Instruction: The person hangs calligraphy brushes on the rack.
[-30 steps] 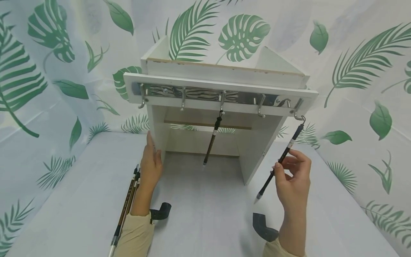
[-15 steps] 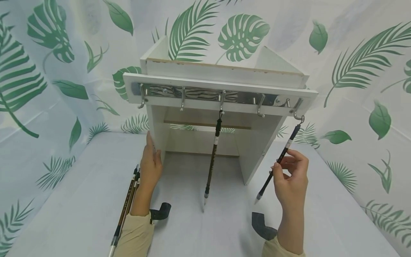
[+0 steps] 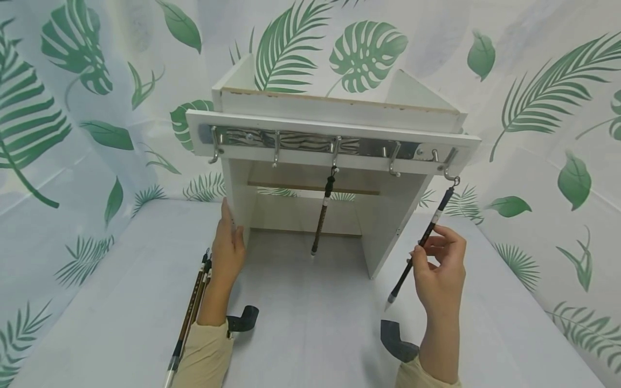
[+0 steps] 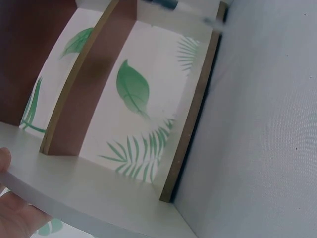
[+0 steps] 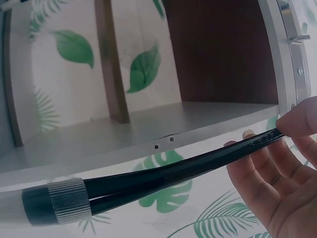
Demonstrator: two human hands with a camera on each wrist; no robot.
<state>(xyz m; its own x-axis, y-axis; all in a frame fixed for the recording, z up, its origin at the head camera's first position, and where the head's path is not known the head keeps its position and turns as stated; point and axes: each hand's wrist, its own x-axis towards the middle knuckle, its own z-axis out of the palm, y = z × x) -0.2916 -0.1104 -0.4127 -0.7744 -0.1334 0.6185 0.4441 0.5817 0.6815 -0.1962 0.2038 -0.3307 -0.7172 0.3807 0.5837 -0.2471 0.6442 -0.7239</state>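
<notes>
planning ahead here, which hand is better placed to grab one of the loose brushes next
The left, probably. The loose brushes lie beside the left forearm, though the left hand would have to let go of the white rack. The right hand is at the opposite side, pinching the brush on the end hook.

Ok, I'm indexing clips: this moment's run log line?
right hand: pinches slim black brush at curved metal hook; left hand: holds white side panel; long brown brush: hangs, middle hook

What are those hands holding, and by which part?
The right hand pinches a brush by the middle of its handle. The left hand holds the shelf by one side's front edge.
</notes>
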